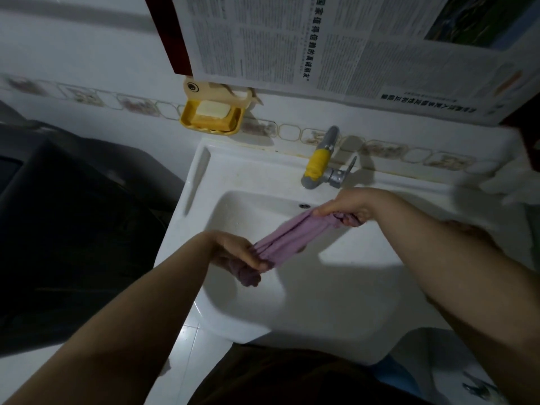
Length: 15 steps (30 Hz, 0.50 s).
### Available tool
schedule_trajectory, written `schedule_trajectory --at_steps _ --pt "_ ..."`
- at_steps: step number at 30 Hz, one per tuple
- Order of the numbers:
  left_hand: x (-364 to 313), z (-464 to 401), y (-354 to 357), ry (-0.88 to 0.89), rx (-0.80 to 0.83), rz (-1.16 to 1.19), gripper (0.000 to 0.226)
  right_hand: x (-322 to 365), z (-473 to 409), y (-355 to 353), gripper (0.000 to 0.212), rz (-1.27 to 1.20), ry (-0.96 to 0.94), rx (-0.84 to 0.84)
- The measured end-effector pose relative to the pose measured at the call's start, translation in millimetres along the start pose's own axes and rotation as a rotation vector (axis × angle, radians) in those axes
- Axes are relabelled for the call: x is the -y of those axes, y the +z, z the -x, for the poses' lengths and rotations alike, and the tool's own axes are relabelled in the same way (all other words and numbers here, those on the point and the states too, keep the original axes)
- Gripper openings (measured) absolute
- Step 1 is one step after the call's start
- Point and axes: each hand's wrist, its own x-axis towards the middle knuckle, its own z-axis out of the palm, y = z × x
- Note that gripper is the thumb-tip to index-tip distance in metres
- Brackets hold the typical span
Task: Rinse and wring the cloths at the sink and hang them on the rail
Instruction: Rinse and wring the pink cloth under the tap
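A purple cloth [287, 236] is stretched into a bunched rope above the white sink [292, 293]. My left hand [238, 252] grips its lower end, and a wad of cloth hangs below the fist. My right hand [347, 209] grips the upper end, just below the tap [320, 163], a grey tap with a yellow band. No water is seen running from the tap. No rail is in view.
A yellow soap dish [211, 116] with a bar of soap hangs on the tiled wall above the sink's left corner. Newspaper [336, 45] covers the wall above. A dark appliance [67, 217] stands to the left. White cloth [508, 185] lies at the right edge.
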Motion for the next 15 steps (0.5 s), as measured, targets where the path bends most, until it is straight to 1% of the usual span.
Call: schedule_trajectory --at_steps 2,3,4,5,6,7,9,11,12,14,15 --pt "10 -8 13 0.061 -0.111 0.211 0.103 2 -3 17 0.035 -0.07 -0.083 -0.153" --pt "11 -14 24 0.124 -0.137 0.316 0.107 4 -4 29 0.033 -0.069 -0.143 -0.24" --pt "10 -21 34 0.217 -0.116 0.432 0.101 9 -1 44 0.031 -0.065 -0.202 -0.306" --pt "6 -28 45 0.334 -0.089 0.558 0.088 13 2 61 0.032 -0.063 -0.27 -0.333" --pt "0 -33 53 0.436 -0.087 0.693 0.078 17 5 77 0.034 -0.027 -0.337 -0.323" --pt "-7 -36 60 0.493 -0.092 0.84 0.074 19 9 92 0.034 0.05 -0.399 -0.312" --pt "-18 -40 65 0.489 -0.117 1.095 0.066 18 26 115 0.027 0.293 -0.492 -0.321" --pt "-21 -40 62 0.523 -0.116 1.198 0.046 10 41 125 0.026 0.489 -0.622 -0.365" --pt "-21 -38 60 0.511 -0.134 1.205 0.036 5 48 126 0.022 0.51 -0.684 -0.369" --pt "-15 -32 52 0.437 -0.217 1.127 0.023 -9 53 121 0.016 0.411 -0.764 -0.364" --pt "-12 -25 48 0.415 -0.242 1.042 0.018 -17 53 114 0.016 0.346 -0.808 -0.41"
